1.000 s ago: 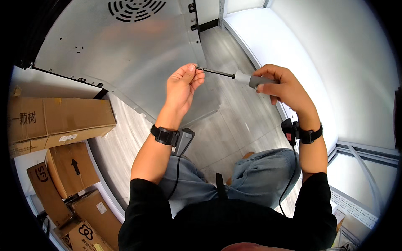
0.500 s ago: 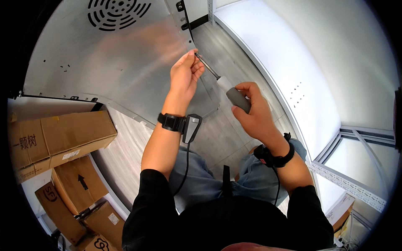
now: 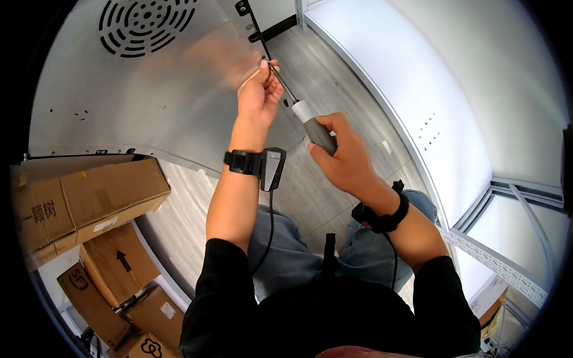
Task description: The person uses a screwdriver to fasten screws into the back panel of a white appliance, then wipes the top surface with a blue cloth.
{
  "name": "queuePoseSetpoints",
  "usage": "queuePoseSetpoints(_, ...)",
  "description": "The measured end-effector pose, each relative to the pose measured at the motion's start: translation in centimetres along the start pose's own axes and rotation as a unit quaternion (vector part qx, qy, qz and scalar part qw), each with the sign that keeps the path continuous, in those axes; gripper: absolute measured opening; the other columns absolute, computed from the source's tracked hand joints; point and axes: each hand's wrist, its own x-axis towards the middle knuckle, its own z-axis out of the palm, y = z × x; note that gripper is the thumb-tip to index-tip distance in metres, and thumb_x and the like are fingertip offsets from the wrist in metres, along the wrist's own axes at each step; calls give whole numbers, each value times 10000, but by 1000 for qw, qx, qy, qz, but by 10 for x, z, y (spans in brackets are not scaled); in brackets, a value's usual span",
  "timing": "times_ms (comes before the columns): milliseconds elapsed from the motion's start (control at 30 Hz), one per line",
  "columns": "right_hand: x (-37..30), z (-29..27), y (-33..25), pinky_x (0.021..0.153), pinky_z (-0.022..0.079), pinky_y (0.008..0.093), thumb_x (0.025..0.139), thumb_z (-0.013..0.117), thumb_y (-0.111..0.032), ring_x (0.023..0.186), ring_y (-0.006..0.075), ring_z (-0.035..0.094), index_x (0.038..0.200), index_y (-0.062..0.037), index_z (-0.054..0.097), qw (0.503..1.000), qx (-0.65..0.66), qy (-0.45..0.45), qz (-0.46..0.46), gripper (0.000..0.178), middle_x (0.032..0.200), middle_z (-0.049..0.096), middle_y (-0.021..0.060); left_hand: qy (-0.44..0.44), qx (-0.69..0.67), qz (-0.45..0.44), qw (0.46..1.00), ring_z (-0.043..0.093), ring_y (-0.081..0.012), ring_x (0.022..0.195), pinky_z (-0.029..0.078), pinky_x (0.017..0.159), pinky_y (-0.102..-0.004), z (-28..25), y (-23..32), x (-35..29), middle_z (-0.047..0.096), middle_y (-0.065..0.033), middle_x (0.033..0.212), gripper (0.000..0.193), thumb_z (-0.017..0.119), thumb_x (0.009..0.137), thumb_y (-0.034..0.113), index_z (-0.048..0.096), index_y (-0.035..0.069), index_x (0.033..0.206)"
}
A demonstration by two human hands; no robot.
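My right hand [image 3: 347, 158] is wrapped round the grey handle of a screwdriver [image 3: 319, 135], which has a white collar and a long thin metal shaft. The shaft slants up and to the left, to the fingertips of my left hand [image 3: 261, 89]. Thumb and fingers there are pinched together at the tip of the shaft; whatever small piece they hold is hidden. Both lie at the right edge of a large bare metal panel [image 3: 137, 110], close to a small hole in it. Round slotted vents show in the panel's upper part.
Cardboard boxes [image 3: 113, 194] are stacked at the lower left, beside the panel. A white shelf [image 3: 412, 101] with a metal frame curves along the right side. Between them lies a grey wood-look floor [image 3: 325, 188]. Cables run from the black devices on my wrists.
Both hands and the screwdriver have moved up and to the left along the panel's edge. The view has shifted a little, and the panel sits further left in it.
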Motion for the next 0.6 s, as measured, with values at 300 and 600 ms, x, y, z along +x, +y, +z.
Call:
queuePoseSetpoints(300,2,10,8,680,462,418,781,629,-118,809,390,589,1068,-33,474,1000,18,-14,11,338,935,582,211,11,24,-10,1000,570,-37,677,453,592,-166,1,0,2,621,28,762,250,557,931,267,631,33,984)
queuePoseSetpoints(600,4,13,10,687,459,424,772,633,-116,822,390,584,1062,-31,483,1000,8,3,-3,338,942,581,211,1,31,-14,999,521,-16,615,430,563,-156,-1,1,4,609,51,741,274,550,932,302,632,47,986)
